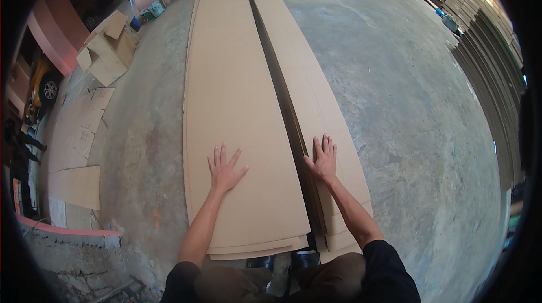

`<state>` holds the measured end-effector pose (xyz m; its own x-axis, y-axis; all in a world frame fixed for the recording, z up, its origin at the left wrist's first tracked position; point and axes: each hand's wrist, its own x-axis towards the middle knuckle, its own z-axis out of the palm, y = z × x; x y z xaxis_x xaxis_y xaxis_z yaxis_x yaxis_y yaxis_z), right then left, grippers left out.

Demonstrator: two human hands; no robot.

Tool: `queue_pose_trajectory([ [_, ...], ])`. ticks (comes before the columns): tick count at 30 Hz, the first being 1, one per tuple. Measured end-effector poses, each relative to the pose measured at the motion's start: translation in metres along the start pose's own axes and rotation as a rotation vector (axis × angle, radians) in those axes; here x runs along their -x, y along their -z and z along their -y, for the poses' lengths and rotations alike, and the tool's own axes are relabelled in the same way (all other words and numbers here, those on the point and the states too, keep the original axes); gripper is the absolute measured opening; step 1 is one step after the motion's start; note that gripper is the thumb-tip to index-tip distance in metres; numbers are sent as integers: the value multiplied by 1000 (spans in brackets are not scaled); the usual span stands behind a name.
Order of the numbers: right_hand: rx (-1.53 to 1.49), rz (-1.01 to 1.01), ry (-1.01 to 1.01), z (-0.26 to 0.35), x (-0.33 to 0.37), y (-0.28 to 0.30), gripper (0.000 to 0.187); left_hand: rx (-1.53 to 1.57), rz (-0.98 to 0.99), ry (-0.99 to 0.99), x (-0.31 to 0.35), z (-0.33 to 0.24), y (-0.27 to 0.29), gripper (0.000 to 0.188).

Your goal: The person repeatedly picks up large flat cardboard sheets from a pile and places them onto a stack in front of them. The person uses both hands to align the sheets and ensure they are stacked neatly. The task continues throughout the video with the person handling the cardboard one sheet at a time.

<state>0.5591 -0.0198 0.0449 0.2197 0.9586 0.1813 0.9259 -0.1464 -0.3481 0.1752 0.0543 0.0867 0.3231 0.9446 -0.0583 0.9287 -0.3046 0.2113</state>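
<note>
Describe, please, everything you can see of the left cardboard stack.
The left cardboard stack is long, brown and plain-faced, seemingly corrugated board. Its layered sheets lie flat, uneven at the near end, running lengthwise ahead. A dark gap follows its right side. The left hand rests on top, fingers spread.

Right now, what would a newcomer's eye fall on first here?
A wide stack of flat brown cardboard sheets and a narrower one fill the middle, split by a dark gap. The bare left hand lies spread on the wide stack, the right hand on the narrower one, near its inner edge. Far left, part of a yellow vehicle shows.
</note>
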Motion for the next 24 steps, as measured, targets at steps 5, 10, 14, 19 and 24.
queue_pose_trajectory([
  [5, -14, -2, 2, -1, 1, -1, 94, 2, -11, -3, 0, 0, 0, 82],
  [10, -19, 8, -2, 1, 1, 3, 93, 1, -28, -8, 1, 2, -3, 82],
  [14, -24, -6, 3, -1, 2, 0, 92, 1, -27, -9, 1, 3, -5, 83],
  [19, -18, -6, 4, -2, 2, 0, 92, 7, -14, -8, 0, 3, -4, 84],
  [24, -20, 35, -16, -6, 1, 4, 92, 20, -30, -25, 2, -4, 2, 79],
])
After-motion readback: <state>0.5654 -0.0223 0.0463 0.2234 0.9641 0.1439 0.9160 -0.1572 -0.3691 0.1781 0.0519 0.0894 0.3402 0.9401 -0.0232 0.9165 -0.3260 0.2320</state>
